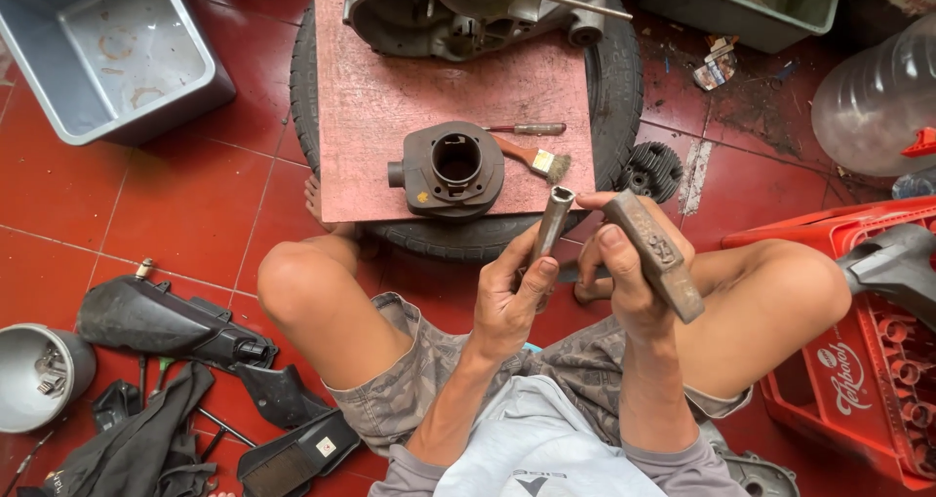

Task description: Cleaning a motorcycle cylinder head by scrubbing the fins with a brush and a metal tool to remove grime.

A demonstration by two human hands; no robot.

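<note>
My left hand (512, 297) grips a grey metal tube socket (553, 219), held upright with its open end up. My right hand (624, 263) holds a worn metal hammer head (658, 253) just to the right of the socket, almost touching its top. Both hands hover between my bent knees. In front of them, on a reddish board (380, 117) laid over a tyre (614, 78), sits a dark engine cylinder (450, 168). A small brush (534, 158) and a screwdriver (526, 128) lie beside it.
An engine crankcase (458, 4) stands at the board's far end. A grey plastic tub (107, 53) is at top left, a red bottle crate (858, 351) at right, a clear water jug (877, 97) above it. Black plastic covers (166, 321), a metal bowl (34, 375) and a cylinder head (650, 170) lie on the red tiles.
</note>
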